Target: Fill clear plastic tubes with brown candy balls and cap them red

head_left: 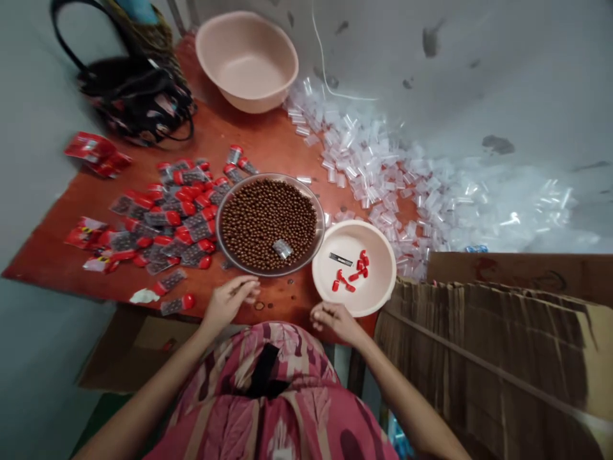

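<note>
My left hand (233,299) is over the table's front edge, just below the metal bowl (218,239) of small brown balls (268,220). Its fingers are loosely bent and apart, with nothing visible in them. A clear plastic tube (282,249) lies on the balls. Close to the near rim of the cream basin (390,281) is my right hand (332,317), fingers half curled and slightly apart, also with nothing visible in it. Inside that basin lie several red caps (363,263) and a black-and-silver strip (341,259).
Filled tubes with red caps (163,218) are heaped at left on the red table (57,255). Empty clear tubes (354,147) spread along the wall. A large pink basin (246,64) and a black handbag (138,96) stand behind. Stacked cardboard (479,345) is at right.
</note>
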Tool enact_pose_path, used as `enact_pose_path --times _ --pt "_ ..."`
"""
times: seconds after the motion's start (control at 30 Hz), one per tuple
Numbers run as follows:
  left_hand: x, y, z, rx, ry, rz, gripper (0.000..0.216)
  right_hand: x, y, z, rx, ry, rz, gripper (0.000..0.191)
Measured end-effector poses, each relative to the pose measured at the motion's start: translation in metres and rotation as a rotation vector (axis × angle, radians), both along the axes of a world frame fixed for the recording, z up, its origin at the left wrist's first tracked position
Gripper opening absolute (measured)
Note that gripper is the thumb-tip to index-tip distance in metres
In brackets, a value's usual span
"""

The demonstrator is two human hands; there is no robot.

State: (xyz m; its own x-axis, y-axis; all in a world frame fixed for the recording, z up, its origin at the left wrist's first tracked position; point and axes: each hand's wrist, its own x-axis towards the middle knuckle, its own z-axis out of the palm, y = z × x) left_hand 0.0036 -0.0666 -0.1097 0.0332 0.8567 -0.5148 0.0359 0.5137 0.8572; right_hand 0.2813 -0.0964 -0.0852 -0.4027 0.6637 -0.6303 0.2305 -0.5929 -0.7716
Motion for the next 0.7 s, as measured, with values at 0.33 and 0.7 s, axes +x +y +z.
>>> enact_pose_path --times 0.33,0.7 --pt "0.013 -0.024 -0.047 0.043 0.346 -0.559 0.031 0.015 -0.114 -0.076 0.211 -0.548 -0.368 0.021" --pt "-0.005 -0.044 0.012 -0.157 -0.144 -0.818 0.039 0.000 -0.068 -0.074 0.482 -0.511 -0.388 0.032"
